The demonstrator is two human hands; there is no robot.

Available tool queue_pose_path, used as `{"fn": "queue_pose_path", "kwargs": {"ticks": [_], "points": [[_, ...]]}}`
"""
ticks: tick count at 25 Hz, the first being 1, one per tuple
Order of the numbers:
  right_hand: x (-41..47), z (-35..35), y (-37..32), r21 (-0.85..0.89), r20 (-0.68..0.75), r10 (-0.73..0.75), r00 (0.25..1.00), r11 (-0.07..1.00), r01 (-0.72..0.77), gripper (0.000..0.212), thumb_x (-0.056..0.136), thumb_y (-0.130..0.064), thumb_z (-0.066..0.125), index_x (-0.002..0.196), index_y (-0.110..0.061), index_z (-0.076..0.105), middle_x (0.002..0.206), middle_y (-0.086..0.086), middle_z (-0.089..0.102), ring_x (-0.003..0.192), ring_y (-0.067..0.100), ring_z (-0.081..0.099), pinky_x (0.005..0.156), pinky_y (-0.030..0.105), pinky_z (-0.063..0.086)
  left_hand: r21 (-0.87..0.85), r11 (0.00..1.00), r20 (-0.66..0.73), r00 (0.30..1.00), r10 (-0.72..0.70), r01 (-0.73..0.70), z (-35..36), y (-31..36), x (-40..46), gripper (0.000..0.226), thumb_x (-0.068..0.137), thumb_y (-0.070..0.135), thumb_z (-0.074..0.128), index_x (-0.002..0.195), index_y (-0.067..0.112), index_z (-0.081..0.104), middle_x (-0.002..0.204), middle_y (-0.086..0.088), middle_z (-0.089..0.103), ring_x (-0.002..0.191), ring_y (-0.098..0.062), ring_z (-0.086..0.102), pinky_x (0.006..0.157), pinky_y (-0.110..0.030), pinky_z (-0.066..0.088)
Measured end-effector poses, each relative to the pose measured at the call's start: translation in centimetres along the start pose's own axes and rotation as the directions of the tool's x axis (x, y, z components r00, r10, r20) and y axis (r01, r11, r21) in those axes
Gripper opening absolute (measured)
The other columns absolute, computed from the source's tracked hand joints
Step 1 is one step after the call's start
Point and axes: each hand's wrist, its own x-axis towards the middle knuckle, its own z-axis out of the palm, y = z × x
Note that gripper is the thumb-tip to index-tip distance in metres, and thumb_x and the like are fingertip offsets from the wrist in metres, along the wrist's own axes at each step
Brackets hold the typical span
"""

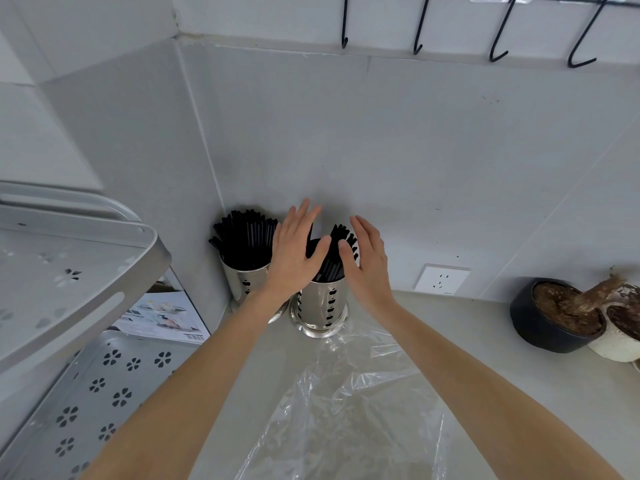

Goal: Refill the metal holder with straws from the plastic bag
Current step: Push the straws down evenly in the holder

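Observation:
Two perforated metal holders stand on the counter by the wall corner. The nearer holder [320, 306] carries black straws [331, 259] that fan out above its rim. My left hand [294, 252] and my right hand [369, 261] flank this bundle with straight fingers, thumbs touching the straws. The farther holder [240, 280] is packed with black straws [246, 237]. A clear plastic bag [349, 403] lies flat on the counter in front of the nearer holder; I see no straws in it.
A grey perforated metal rack [69, 289] fills the left side, with a printed box [159, 317] behind it. A wall socket [441, 278] sits right of the holders. A black bowl [547, 320] and a white pot [616, 341] stand far right. Black hooks [498, 43] hang above.

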Motion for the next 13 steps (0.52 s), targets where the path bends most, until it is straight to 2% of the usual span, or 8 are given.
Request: {"fn": "queue_pose_path", "kwargs": {"ticks": [2,4,8,13], "points": [[0.2,0.1,0.2,-0.084,0.095,0.022,0.995,0.996,-0.014,0.054,0.093,-0.033,0.033,0.143,-0.013,0.029,0.154,0.003,0.025,0.142,0.016,0.021,0.116,0.033,0.017,0.093,0.996,0.071,0.997,-0.014,0.008,0.2,-0.2,0.0,0.056,0.091,0.038,0.030,0.142,0.017,0.023,0.156,-0.006,0.010,0.145,-0.023,0.002,0.118,-0.041,0.004],[0.3,0.3,0.1,-0.117,0.174,0.033,0.984,0.993,-0.013,0.049,0.098,-0.027,0.028,0.145,-0.014,0.026,0.156,0.002,0.021,0.144,0.014,0.018,0.117,0.032,0.015,0.157,0.987,0.142,0.989,-0.043,0.021,0.6,-0.4,-0.3,0.049,0.097,0.031,0.028,0.143,0.016,0.020,0.156,-0.007,0.008,0.145,-0.022,0.003,0.118,-0.036,0.005],[0.5,0.5,-0.5,-0.067,0.247,-0.024,0.969,0.997,0.042,0.045,0.099,-0.020,0.026,0.144,-0.014,0.026,0.154,0.001,0.027,0.141,0.013,0.027,0.117,0.036,0.021,0.108,0.994,0.147,0.989,-0.007,-0.009,0.9,-0.6,-0.3,0.045,0.097,0.023,0.027,0.141,0.013,0.026,0.154,-0.005,0.021,0.141,-0.018,0.021,0.114,-0.027,0.016],[0.4,-0.1,-0.8,-0.075,0.250,-0.026,0.968,0.996,0.047,0.048,0.098,-0.021,0.031,0.145,-0.013,0.025,0.150,0.007,0.035,0.136,0.020,0.037,0.113,0.039,0.029,0.020,1.000,0.151,0.988,-0.004,0.001,0.2,-0.4,-0.4,0.045,0.097,0.019,0.031,0.140,0.009,0.028,0.152,-0.011,0.026,0.141,-0.021,0.023,0.114,-0.029,0.016]]}}
